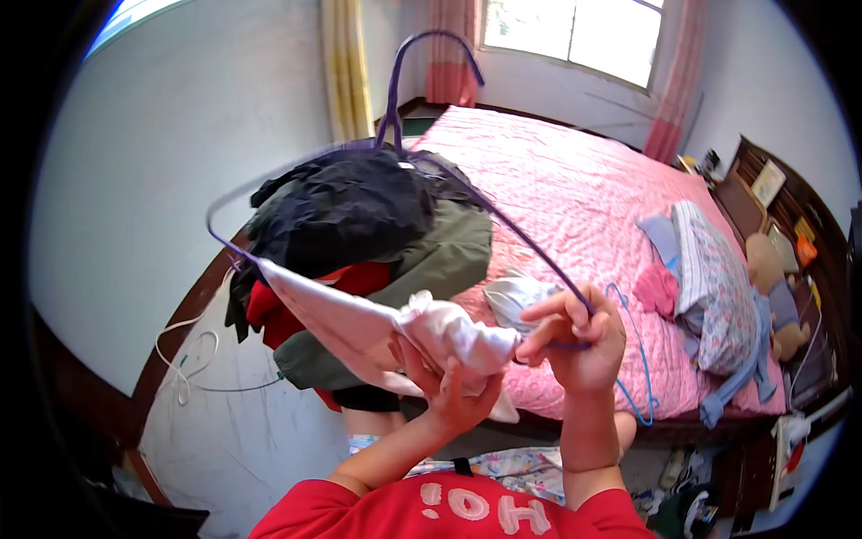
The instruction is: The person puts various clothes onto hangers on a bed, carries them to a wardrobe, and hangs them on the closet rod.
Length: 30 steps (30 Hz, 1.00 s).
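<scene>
A dark purple hanger (521,232) is held up in front of me, its hook at the top. A white garment (337,314) hangs from the hanger's left end and stretches across to the right. My left hand (444,382) is under the bunched part of the cloth, with its fingers curled round it. My right hand (575,341) grips the hanger near its right corner, fingers bent round the bar, beside the right end of the bunched cloth.
Dark clothes (341,207) are heaped behind the hanger. A pink quilted bed (557,180) holds a blue hanger (642,359), a white cloth (516,296) and a patterned pillow (714,287). A white cable (184,359) lies on the floor at left.
</scene>
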{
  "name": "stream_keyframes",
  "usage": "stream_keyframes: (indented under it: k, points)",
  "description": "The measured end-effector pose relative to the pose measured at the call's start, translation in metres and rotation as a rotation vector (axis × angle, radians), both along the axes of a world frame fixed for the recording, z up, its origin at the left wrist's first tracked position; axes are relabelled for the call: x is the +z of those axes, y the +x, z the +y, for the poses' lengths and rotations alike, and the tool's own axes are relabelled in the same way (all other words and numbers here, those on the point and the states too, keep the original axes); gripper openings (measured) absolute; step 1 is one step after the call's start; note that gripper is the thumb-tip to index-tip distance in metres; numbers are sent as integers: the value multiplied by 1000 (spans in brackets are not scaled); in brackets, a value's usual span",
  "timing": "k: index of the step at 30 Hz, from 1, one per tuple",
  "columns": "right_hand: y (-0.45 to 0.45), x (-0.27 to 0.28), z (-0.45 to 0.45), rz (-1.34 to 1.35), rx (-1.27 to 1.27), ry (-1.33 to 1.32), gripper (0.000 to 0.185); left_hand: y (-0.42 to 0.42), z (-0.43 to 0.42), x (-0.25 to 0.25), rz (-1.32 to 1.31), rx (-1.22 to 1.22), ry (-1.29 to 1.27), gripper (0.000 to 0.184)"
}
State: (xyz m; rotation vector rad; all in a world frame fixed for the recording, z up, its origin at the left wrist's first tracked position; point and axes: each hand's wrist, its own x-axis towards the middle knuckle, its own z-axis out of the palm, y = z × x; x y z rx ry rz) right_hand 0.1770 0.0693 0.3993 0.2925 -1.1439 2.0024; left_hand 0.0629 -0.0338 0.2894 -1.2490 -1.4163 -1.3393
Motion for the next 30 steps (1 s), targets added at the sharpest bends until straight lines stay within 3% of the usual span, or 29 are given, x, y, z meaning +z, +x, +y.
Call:
stream_keyframes:
  k: [3,5,9,13,19,22,24,25,27,28,30]
  points:
    - [-63,26,2,171,266,-161,16,-27,-13,25,-53,206,-55,71]
    - [-102,40,8,185,301,-213,10,-47,-18,44,-105,367,-79,62]
    - [-177,46,34,162,115,-255,8,-113,-22,54,-273,666,-129,57]
    - [-241,14,70,143,19,-429,8,-173,-29,38,-369,856,-80,58]
    - [-267,-96,124,-104,-1,-589,11,-173,-21,-3,-445,808,-184,54]
    - [-238,-126,117,-278,-187,-578,19,-151,-15,-15,-412,638,-173,47]
    - [-205,-147,104,-396,-510,-201,30,-135,-10,-22,-360,511,-174,43]
    - [-183,-167,106,-401,-543,-225,30,-126,-7,-26,-315,404,-151,40]
    - [-140,-202,111,-958,-1200,853,38,-104,4,-34,-255,158,-87,28]
    - [-123,-196,92,-1174,-1551,1004,37,-92,9,-39,-234,63,-119,26]
    - [-81,-220,92,-1314,-1574,981,31,-68,23,-55,-307,-186,-193,24]
